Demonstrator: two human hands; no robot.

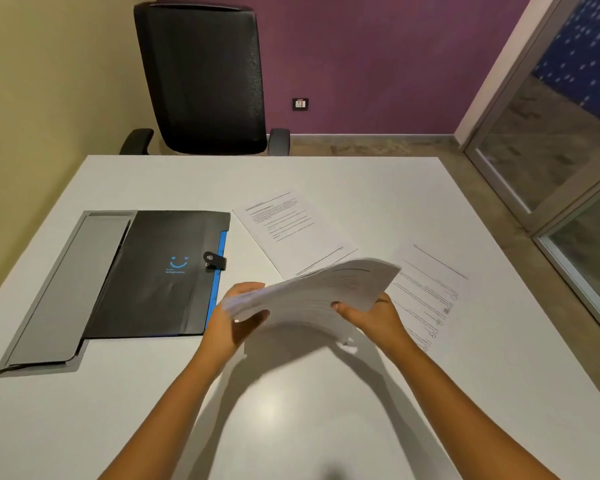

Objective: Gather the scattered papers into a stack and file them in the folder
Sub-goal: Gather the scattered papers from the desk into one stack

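A thick stack of white papers [312, 292] is held above the white table [326, 410], bowed and blurred. My left hand [231, 323] grips its left end, and my right hand [374, 315] grips its near right edge. Two printed sheets still lie flat on the table: one [288, 226] beyond the stack, another [430, 299] to its right, partly hidden by the stack and my right hand. A black folder [156, 271] with a blue smile logo, blue edge and shut strap clasp lies to the left.
A grey cable tray lid [66, 282] is set into the table under the folder's left side, with a cable leaving at the left. A black office chair [201, 81] stands beyond the far edge. A glass partition [568, 150] runs along the right.
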